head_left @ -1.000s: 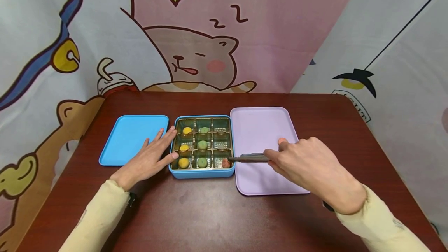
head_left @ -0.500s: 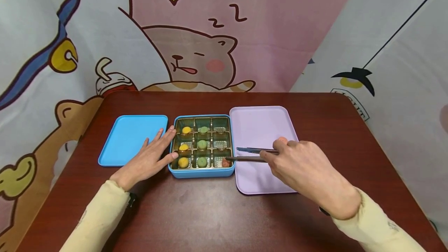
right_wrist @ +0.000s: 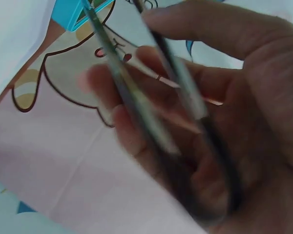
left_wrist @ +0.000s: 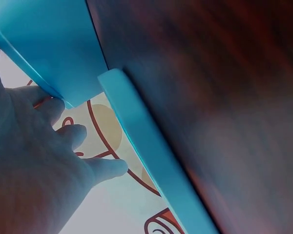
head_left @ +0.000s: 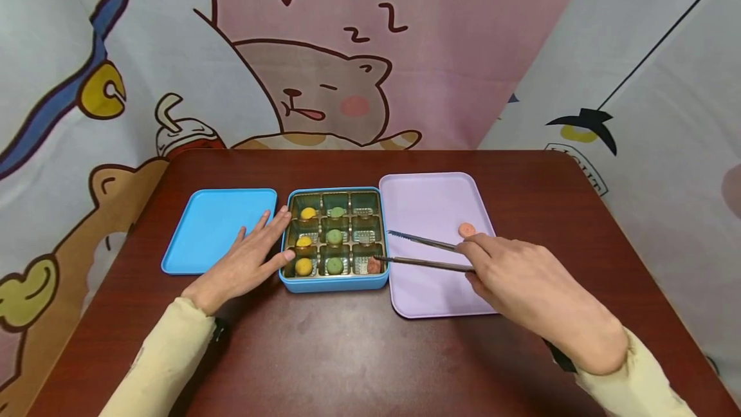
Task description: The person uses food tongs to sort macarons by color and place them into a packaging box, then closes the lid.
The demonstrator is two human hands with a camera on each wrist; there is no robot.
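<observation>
My right hand holds long metal tweezers with serrated tips, their arms spread apart. One tip reaches over the front right compartment of a blue box, by a reddish-brown piece; the other is above the lilac tray. In the right wrist view the tweezers lie blurred between thumb and fingers. Straight fingers of my left hand rest against the box's left side. Three yellow pieces fill the left column, three green pieces the middle one.
An orange-pink disc lies on the lilac tray, just beyond my right hand. Left of the box is a flat blue lid or tray, partly under my left hand. A printed cloth hangs behind the brown table.
The tweezers' arms have spread from nearly together to wide apart, and the reddish-brown piece stays in its compartment. My right hand has shifted slightly right, uncovering the orange-pink disc. My left hand stays put.
</observation>
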